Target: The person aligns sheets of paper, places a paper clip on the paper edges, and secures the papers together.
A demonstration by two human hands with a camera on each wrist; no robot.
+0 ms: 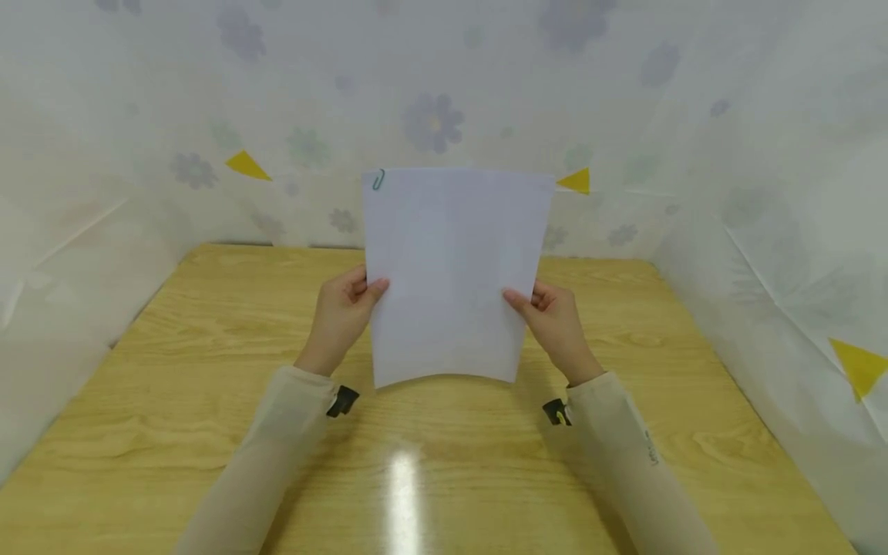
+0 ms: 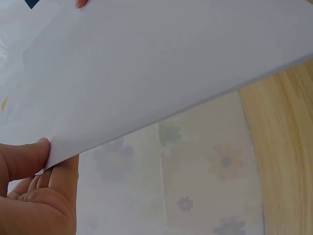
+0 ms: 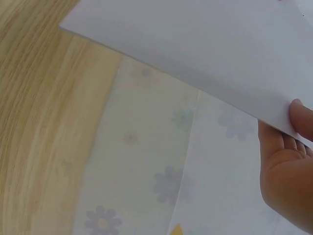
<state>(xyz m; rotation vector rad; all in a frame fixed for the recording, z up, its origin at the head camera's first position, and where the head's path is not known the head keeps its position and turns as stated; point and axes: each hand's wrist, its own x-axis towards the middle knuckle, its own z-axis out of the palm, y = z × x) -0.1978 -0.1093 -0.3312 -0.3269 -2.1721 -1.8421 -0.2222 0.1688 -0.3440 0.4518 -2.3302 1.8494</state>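
A stack of white paper [image 1: 451, 270] stands upright between my two hands, its blank face toward me and its lower edge bowed. On its top left corner sits a green paper clip [image 1: 378, 179]. My left hand [image 1: 344, 312] pinches the left edge, thumb on the near face and fingers behind. The right hand [image 1: 555, 320] grips the opposite edge in the same way. Both wrist views show the paper's side edge running out from between thumb and fingers; the clip does not appear there.
Below the paper spreads a wood-grain table [image 1: 444, 470] with a bright glare streak. White flowered sheeting [image 1: 305, 85] walls the back and both sides. Yellow triangles are stuck on it, one at the back left [image 1: 247, 166] and one at the right [image 1: 859, 368].
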